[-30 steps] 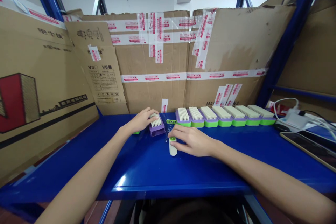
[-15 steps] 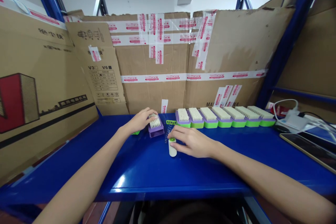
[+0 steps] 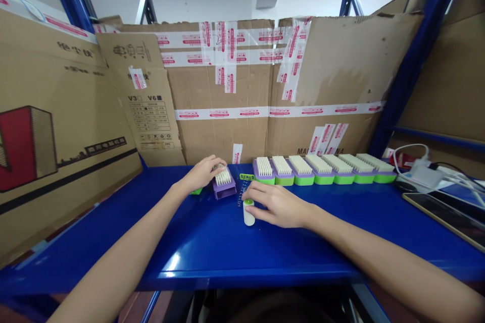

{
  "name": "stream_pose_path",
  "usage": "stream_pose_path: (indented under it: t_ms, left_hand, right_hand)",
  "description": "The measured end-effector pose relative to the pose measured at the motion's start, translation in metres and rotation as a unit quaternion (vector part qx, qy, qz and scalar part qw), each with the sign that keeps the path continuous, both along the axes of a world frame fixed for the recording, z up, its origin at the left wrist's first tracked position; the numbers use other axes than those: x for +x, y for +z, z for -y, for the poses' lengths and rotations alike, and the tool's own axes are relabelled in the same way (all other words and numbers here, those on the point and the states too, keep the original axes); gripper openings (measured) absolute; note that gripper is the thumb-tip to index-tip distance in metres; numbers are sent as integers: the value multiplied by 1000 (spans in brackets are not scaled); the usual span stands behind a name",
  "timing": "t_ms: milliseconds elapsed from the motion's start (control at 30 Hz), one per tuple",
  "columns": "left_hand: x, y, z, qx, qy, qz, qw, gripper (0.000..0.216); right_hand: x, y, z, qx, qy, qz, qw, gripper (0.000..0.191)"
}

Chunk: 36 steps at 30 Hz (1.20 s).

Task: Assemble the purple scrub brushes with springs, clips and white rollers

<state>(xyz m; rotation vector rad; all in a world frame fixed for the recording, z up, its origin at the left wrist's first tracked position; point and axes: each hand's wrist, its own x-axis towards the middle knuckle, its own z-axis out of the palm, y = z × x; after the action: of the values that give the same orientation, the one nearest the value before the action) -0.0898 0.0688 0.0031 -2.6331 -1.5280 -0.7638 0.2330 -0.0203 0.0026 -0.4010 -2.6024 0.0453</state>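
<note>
My left hand is closed over the far side of a purple brush with pale bristles, its fingers on the bristles; the near end of the purple body shows an opening. A green piece peeks out beneath that hand, mostly hidden. My right hand closes its thumb and fingers around the top of a white cylinder with a green end, upright on the blue surface. Between the hands lie small shiny parts, perhaps screws, and a small green piece with dark openings.
Along the back right runs a row of several brushes with purple and green bases. A phone, a white charger and cables lie at the right. Taped cardboard walls the blue shelf at the back and left.
</note>
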Motion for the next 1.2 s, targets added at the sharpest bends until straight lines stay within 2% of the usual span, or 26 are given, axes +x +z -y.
stream_pose_path:
  t_ms: [233, 367, 567, 867, 1100, 1200]
  left_hand:
    - [-6, 1, 1, 16, 60, -1, 998, 32]
    - [-3, 3, 7, 18, 68, -1, 998, 38]
    - [8, 5, 17, -31, 39, -24, 998, 68]
    - [17, 0, 28, -68, 68, -71, 993, 105]
    - [27, 5, 37, -45, 80, -94, 991, 98]
    - [30, 9, 40, -50, 86, -99, 990, 102]
  right_hand:
    - [0, -1, 0, 2, 0, -1, 1000, 27]
    - [0, -1, -1, 3, -2, -2, 1000, 27]
    - [0, 0, -1, 5, -3, 0, 1000, 26]
    - [0, 0, 0, -1, -5, 0, 1000, 25]
    - [0, 1, 0, -1, -7, -1, 1000, 26]
    - [0, 1, 0, -2, -5, -2, 1000, 26]
